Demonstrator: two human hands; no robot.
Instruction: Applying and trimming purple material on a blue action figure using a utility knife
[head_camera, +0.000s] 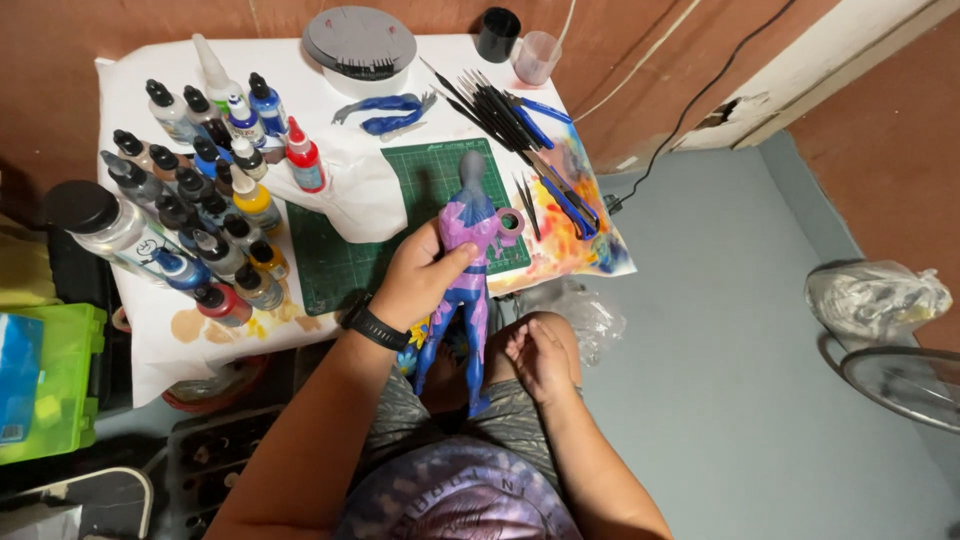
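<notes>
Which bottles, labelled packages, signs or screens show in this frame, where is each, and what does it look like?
Paint bottles: clustered on table's left side, small droppers, black caps, mixed colours.
Red-capped bottle: right edge of cluster, blue label.
Large jar: far left, clear, black lid, pale label.
Green box: lower left, lime plastic, blue packet on top.
No signs or screens.

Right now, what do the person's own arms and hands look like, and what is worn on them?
Both forearms are bare, with no sleeves reaching them. The left hand has a black band on its wrist, like a watch or fitness tracker. The right hand and its wrist show no band. No gloves on either hand; no rings or markings that I can make out.
</notes>
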